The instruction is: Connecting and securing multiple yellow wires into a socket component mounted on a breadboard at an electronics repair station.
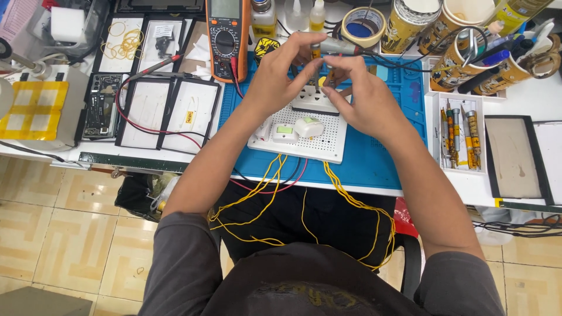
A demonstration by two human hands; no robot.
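Note:
My left hand (280, 73) pinches a grey pen-shaped tool (339, 47) with a black cord, its tip pointing down at a white socket (316, 100). My right hand (363, 96) meets it there, fingertips closed on a small yellow-tipped part above the socket. The socket sits on a white perforated board (328, 143) that rests on a blue mat (374, 161). Two small white switch-like parts (295, 129) lie on the board near me. Yellow wires (351, 205) hang from the board's front edge into my lap.
An orange multimeter (227, 38) with red and black leads stands at the back left. Black-framed white trays (170, 111) lie left of the mat. Patterned cans (456, 55) with pens and scissors stand back right, a tape roll (363, 26) beside them. A tray of screwdrivers (459, 134) sits right.

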